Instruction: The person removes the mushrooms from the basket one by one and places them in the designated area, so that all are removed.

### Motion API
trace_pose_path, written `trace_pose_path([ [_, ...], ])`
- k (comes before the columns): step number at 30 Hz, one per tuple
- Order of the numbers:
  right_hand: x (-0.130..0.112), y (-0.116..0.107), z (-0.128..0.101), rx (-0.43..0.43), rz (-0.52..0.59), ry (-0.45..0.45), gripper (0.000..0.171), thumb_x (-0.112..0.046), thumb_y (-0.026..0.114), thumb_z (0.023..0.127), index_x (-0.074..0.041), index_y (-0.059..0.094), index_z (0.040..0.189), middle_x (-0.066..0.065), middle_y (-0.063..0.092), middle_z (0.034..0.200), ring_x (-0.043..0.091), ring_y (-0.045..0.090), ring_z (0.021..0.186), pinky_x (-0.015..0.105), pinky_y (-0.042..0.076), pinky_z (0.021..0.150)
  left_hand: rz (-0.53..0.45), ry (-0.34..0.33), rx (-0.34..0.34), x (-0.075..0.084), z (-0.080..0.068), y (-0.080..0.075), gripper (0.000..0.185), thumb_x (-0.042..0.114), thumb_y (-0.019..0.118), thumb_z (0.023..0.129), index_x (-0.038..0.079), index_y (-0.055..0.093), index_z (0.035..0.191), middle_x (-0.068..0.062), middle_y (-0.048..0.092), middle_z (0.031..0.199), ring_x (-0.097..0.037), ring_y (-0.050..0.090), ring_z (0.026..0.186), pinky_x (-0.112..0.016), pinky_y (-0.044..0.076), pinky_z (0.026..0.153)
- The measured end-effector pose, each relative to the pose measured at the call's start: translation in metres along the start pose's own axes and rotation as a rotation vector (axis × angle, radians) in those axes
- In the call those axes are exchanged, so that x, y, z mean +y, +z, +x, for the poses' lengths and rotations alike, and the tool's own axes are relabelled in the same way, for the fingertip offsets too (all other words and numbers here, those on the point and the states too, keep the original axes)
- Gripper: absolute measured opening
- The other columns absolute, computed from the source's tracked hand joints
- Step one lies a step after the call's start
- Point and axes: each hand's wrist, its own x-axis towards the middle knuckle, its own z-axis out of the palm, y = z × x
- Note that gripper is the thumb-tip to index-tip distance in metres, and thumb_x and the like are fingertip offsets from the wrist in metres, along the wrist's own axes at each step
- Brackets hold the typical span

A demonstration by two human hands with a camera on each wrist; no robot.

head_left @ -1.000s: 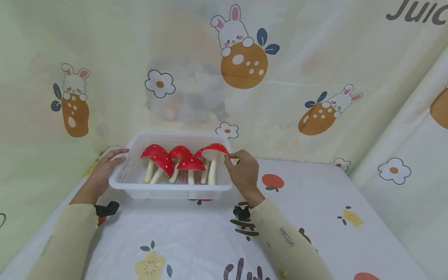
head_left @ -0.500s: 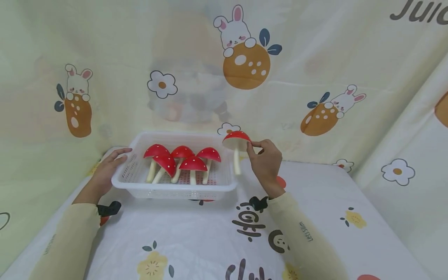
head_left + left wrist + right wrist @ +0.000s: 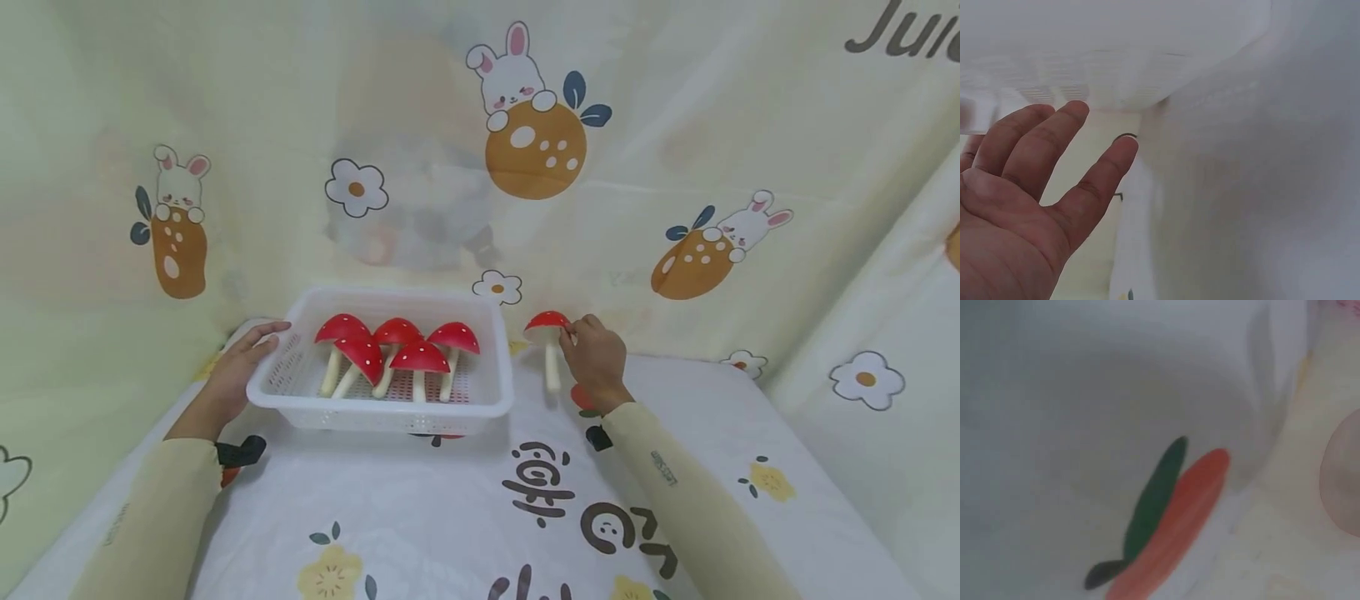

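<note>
In the head view, pinching a red-capped mushroom [image 3: 551, 352] by the near edge of its cap, between thumb and fingers of the right hand [image 3: 596, 358]. Held almost upright, pale stem downward and left of the grip, over the tablecloth [image 3: 420, 508]; hard to tell whether touching cloth at the stem's foot. Left of the pinch, across a gap, can see a white basket [image 3: 382, 410] bearing five more mushrooms [image 3: 420, 358]. Farthest left from the grip, at the basket's other end, can see the left hand [image 3: 236, 371], mostly from the back.

In the left wrist view, shown from the palm side instead: thumb and fingers loosely extended and parted, near the basket's pale slotted underside or wall. Cannot tell from here whether pressing on it.

In the right wrist view, looking onto blurred cloth with a red-and-green print [image 3: 1172, 531]. At the right edge, can see a pinkish round shape [image 3: 1344, 475], too faint to name. Cannot make out the pinch here.
</note>
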Motion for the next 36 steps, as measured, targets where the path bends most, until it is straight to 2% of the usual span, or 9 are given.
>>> trace_pose_path([
  [5,0.011,0.01,-0.006,-0.056,-0.083,-0.01,0.018,-0.017,0.076,0.086,0.001,0.076,0.087,0.013,0.07,0.081,0.02,0.056,0.049,0.033,0.049,0.046,0.001,-0.006,0.002,-0.002,0.002,0.004,0.056,0.056,0.034,0.102,0.031,0.032,0.152,-0.015,0.033,0.155,-0.017,0.055,0.111,-0.023,0.057,0.083],
  [10,0.013,0.011,-0.009,-0.153,-0.074,0.033,0.017,-0.019,0.074,0.087,-0.002,0.077,0.086,0.011,0.07,0.084,0.019,0.057,0.05,0.033,0.047,0.044,0.011,-0.009,0.007,-0.003,0.005,0.006,0.057,0.058,0.035,0.101,0.034,0.031,0.152,-0.013,0.032,0.156,-0.024,0.053,0.118,-0.026,0.057,0.085],
  [15,0.006,0.007,-0.004,-0.315,-0.025,0.083,0.018,-0.021,0.072,0.089,-0.003,0.076,0.09,0.01,0.07,0.086,0.021,0.062,0.062,0.034,0.051,0.051,0.014,-0.019,0.009,-0.004,0.006,0.003,0.058,0.059,0.035,0.1,0.035,0.03,0.153,-0.012,0.031,0.157,-0.028,0.051,0.122,-0.027,0.057,0.085],
  [20,0.0,0.006,0.002,-0.432,0.112,0.241,0.02,-0.023,0.072,0.09,-0.006,0.076,0.1,0.01,0.072,0.093,0.023,0.062,0.073,0.032,0.051,0.059,0.004,-0.022,0.007,-0.004,0.005,0.002,0.058,0.06,0.036,0.1,0.036,0.03,0.152,-0.012,0.03,0.158,-0.026,0.051,0.122,-0.027,0.057,0.085],
  [25,-0.001,0.005,0.005,-0.479,0.219,0.345,0.02,-0.022,0.072,0.09,-0.008,0.074,0.104,0.011,0.073,0.105,0.027,0.063,0.086,0.037,0.053,0.072,-0.001,-0.023,0.013,-0.001,0.002,0.004,0.058,0.059,0.036,0.1,0.035,0.031,0.152,-0.013,0.03,0.157,-0.026,0.05,0.122,-0.026,0.057,0.085],
  [33,-0.004,-0.004,0.002,-0.509,0.248,0.357,0.016,-0.013,0.069,0.09,-0.009,0.072,0.105,0.012,0.07,0.113,0.029,0.061,0.098,0.044,0.055,0.087,-0.024,0.002,-0.004,-0.003,0.001,0.001,0.056,0.054,0.035,0.103,0.029,0.031,0.152,-0.016,0.03,0.156,-0.014,0.054,0.112,-0.022,0.057,0.083],
  [36,-0.007,-0.008,0.002,-0.507,0.238,0.36,0.016,-0.013,0.068,0.09,-0.01,0.071,0.105,0.012,0.069,0.114,0.028,0.061,0.094,0.042,0.056,0.084,-0.027,0.002,-0.001,-0.005,0.003,0.0,0.056,0.055,0.035,0.102,0.03,0.031,0.152,-0.016,0.03,0.156,-0.015,0.053,0.113,-0.022,0.057,0.083],
])
